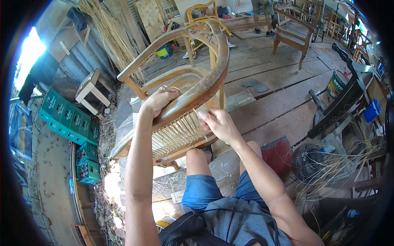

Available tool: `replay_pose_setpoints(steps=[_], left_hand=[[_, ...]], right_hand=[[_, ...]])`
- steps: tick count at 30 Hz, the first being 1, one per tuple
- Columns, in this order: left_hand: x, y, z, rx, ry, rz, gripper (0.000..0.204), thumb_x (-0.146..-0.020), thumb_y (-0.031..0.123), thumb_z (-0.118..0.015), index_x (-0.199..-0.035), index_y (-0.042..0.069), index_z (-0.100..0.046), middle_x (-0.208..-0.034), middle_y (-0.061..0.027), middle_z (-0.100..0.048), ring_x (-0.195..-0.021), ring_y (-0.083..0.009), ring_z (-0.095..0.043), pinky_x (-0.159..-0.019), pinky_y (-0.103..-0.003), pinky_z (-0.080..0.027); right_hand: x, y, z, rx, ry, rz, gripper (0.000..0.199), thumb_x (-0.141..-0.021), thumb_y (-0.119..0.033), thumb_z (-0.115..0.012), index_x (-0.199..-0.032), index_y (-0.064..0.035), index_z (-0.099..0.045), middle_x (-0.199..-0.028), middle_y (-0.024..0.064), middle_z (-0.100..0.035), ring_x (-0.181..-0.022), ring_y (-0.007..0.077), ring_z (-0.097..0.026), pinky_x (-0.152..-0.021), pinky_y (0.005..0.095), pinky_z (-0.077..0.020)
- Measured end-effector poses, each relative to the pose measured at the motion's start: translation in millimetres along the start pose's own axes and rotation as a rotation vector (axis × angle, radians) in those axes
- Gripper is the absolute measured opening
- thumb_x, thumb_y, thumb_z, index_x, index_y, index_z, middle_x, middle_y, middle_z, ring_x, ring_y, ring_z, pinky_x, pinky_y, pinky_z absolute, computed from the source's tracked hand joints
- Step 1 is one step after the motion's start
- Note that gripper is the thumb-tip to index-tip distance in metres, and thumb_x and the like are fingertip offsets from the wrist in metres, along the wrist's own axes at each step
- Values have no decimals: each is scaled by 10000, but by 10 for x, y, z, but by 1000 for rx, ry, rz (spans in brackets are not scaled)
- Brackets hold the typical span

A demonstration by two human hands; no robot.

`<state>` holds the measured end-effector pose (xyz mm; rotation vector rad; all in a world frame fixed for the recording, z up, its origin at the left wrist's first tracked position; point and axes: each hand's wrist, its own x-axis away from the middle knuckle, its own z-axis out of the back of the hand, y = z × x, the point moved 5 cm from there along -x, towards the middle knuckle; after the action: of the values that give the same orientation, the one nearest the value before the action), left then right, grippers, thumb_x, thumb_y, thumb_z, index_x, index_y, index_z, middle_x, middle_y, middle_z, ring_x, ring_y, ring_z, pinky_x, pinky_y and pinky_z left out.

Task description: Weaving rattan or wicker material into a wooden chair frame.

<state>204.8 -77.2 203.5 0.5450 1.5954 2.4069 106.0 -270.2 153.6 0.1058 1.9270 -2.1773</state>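
Observation:
A curved wooden chair frame (219,67) stands tilted in front of my knees, with a row of small holes along its rail. Strung below the rail is a woven panel of pale cane strands (174,137). My left hand (161,99) is closed over the top of the rail, its thumb and fingers beside a small loop of cane; some fingertips are hidden behind the wood. On the near side of the panel, my right hand (219,124) pinches a thin cane strand (196,113) just under the rail.
Green crates (69,117) are stacked at the left, near a small wooden stool (94,90). Loose cane (332,172) lies tangled at the right, by a dark chair part (336,110) and a paint bucket (337,83). A wooden armchair (293,35) and a person (262,12) are behind.

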Motion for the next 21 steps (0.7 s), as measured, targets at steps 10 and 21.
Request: replay_pose_setpoints(steps=[10, 21], left_hand=[[43, 27, -21, 65, 7, -3, 210, -882, 178, -620, -940, -12, -690, -804, -50, -677, -712, -88, -601, -677, -217, -466], [133, 65, -65, 410, 82, 11, 190, -843, 206, -713, -940, 44, -689, -817, -33, -688, -703, -77, -621, -678, -195, -494]], right_hand=[[-63, -102, -212, -415, 18, -96, 213, -922, -158, -563, -811, 5, -641, -658, 24, -595, -483, 61, -530, -445, 207, -446], [1103, 480, 561, 380, 63, -32, 194, -835, -180, -614, -771, 3, -605, -733, 168, -605, -636, 275, -602, -578, 373, -448]])
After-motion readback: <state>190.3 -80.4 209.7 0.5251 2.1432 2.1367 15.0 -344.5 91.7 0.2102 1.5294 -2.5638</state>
